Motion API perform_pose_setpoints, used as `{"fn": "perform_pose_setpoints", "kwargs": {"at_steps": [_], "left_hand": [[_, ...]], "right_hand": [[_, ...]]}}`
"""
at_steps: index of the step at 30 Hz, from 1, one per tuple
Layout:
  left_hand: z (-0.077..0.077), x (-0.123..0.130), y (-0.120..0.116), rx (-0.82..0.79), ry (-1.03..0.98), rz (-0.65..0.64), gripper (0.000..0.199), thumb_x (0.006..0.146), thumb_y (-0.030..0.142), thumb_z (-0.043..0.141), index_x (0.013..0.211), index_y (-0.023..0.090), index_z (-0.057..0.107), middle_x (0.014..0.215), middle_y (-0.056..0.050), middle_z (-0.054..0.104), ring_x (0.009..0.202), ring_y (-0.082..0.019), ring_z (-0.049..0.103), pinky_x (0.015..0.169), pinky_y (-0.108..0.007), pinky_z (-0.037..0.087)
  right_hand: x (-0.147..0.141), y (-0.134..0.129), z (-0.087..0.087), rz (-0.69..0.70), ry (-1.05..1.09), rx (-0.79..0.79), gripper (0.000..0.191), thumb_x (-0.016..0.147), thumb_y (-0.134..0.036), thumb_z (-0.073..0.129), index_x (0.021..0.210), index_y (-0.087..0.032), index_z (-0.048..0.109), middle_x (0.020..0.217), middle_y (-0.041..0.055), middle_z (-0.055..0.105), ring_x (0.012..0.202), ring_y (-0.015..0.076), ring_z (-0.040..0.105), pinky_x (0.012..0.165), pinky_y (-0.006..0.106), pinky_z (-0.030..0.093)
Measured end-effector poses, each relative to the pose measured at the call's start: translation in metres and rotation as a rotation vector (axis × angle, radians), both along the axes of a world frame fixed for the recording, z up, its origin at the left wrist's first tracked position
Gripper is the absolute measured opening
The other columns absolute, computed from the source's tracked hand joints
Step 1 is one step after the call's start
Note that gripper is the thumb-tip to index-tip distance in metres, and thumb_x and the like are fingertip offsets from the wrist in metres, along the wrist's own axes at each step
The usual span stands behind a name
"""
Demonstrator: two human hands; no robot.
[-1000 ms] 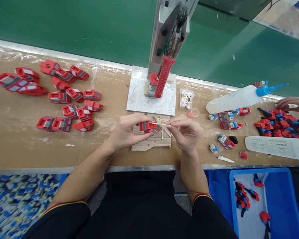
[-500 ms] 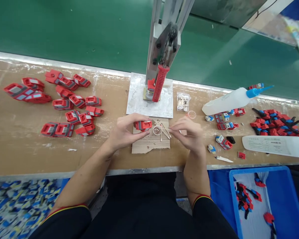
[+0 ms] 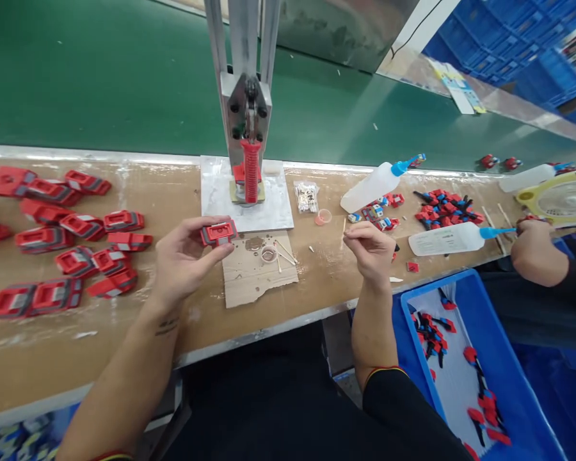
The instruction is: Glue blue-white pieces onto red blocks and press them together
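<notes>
Right of the loose red-and-grey plastic pieces (image 3: 43,239) on the brown tabletop (image 3: 38,352), the left hand (image 3: 185,256) grips a boxy red-and-grey plastic part (image 3: 219,232) near the front-left corner of a grey metal plate (image 3: 276,208), its long axis roughly sideways, toward the right hand. A wide gap parts the hands, with torn brown cardboard (image 3: 240,291) and a small round clear cup (image 3: 269,254) below, back from the front edge. The right hand (image 3: 372,246) pinches a thin pale stick (image 3: 344,229), well apart from the part, left of a blue plastic bin (image 3: 489,333).
</notes>
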State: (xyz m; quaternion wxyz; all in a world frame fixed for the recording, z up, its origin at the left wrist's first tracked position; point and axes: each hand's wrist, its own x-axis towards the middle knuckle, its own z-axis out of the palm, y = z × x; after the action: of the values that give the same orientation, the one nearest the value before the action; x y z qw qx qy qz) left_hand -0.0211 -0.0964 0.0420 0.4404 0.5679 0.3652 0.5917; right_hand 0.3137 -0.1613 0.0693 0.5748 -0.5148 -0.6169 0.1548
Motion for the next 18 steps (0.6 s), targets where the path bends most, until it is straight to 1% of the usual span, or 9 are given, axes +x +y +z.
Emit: {"fn": "perform_pose_setpoints", "kwargs": {"at_steps": [3, 6, 9, 11, 12, 14, 16, 18], "left_hand": [[0.0, 0.0, 0.002, -0.015, -0.02, 0.032, 0.039, 0.065, 0.013, 0.091, 0.102, 0.021, 0.081, 0.103, -0.006, 0.085, 0.09, -0.016, 0.08, 0.082, -0.025, 0.067], [0.0, -0.002, 0.004, -0.029, -0.037, 0.056, 0.045, 0.06, 0.01, 0.091, 0.102, 0.023, 0.082, 0.102, -0.004, 0.085, 0.087, -0.014, 0.08, 0.08, -0.023, 0.067], [0.0, -0.003, 0.005, -0.025, -0.054, 0.069, 0.049, 0.056, 0.006, 0.09, 0.101, 0.025, 0.082, 0.101, -0.002, 0.086, 0.086, -0.014, 0.081, 0.079, -0.021, 0.067], [0.001, -0.001, 0.005, -0.019, -0.053, 0.074, 0.05, 0.055, 0.006, 0.089, 0.1, 0.026, 0.082, 0.1, -0.001, 0.086, 0.086, -0.014, 0.081, 0.08, -0.02, 0.067], [0.001, 0.0, 0.004, -0.015, -0.048, 0.075, 0.05, 0.054, 0.006, 0.089, 0.099, 0.026, 0.082, 0.099, -0.001, 0.086, 0.086, -0.014, 0.081, 0.08, -0.02, 0.066], [0.002, 0.002, 0.004, -0.011, -0.037, 0.074, 0.049, 0.054, 0.007, 0.089, 0.099, 0.026, 0.082, 0.098, -0.001, 0.086, 0.086, -0.013, 0.081, 0.081, -0.019, 0.066], [0.001, 0.003, 0.004, -0.008, -0.027, 0.077, 0.048, 0.055, 0.008, 0.09, 0.099, 0.026, 0.082, 0.098, -0.001, 0.086, 0.086, -0.013, 0.081, 0.081, -0.019, 0.066], [-0.001, 0.003, 0.005, -0.008, -0.015, 0.083, 0.047, 0.055, 0.01, 0.09, 0.099, 0.025, 0.082, 0.098, -0.001, 0.086, 0.087, -0.014, 0.081, 0.081, -0.021, 0.066]], "right_hand": [[0.002, -0.005, -0.013, -0.092, 0.035, 0.007, 0.006, 0.088, -0.028, 0.08, 0.082, -0.026, 0.078, 0.081, 0.0014, 0.075, 0.077, 0.0175, 0.07, 0.07, 0.033, 0.057], [0.014, -0.023, -0.019, -0.222, 0.019, 0.004, 0.007, 0.087, -0.03, 0.08, 0.083, -0.025, 0.078, 0.08, 0.0017, 0.076, 0.075, 0.0175, 0.07, 0.069, 0.033, 0.056], [0.036, -0.046, -0.017, -0.407, -0.039, -0.042, 0.013, 0.085, -0.036, 0.082, 0.083, -0.024, 0.077, 0.075, 0.0004, 0.073, 0.064, 0.0156, 0.063, 0.061, 0.031, 0.05], [0.047, -0.053, -0.011, -0.462, -0.138, -0.109, 0.015, 0.085, -0.038, 0.081, 0.084, -0.024, 0.076, 0.073, -0.0002, 0.072, 0.06, 0.0151, 0.059, 0.059, 0.031, 0.048], [0.051, -0.053, -0.008, -0.446, -0.215, -0.149, 0.015, 0.086, -0.038, 0.08, 0.086, -0.024, 0.076, 0.075, 0.0004, 0.073, 0.062, 0.0156, 0.059, 0.061, 0.031, 0.048], [0.052, -0.044, -0.002, -0.335, -0.398, -0.23, 0.011, 0.09, -0.034, 0.076, 0.09, -0.024, 0.077, 0.082, 0.0027, 0.076, 0.069, 0.0179, 0.062, 0.068, 0.034, 0.051], [0.047, -0.027, -0.001, -0.186, -0.593, -0.323, 0.009, 0.095, -0.03, 0.071, 0.092, -0.023, 0.077, 0.087, 0.0051, 0.078, 0.078, 0.0205, 0.065, 0.076, 0.035, 0.052], [0.038, -0.008, -0.004, -0.067, -0.794, -0.443, 0.013, 0.097, -0.029, 0.069, 0.091, -0.022, 0.077, 0.087, 0.0069, 0.078, 0.086, 0.023, 0.065, 0.081, 0.036, 0.05]]}}
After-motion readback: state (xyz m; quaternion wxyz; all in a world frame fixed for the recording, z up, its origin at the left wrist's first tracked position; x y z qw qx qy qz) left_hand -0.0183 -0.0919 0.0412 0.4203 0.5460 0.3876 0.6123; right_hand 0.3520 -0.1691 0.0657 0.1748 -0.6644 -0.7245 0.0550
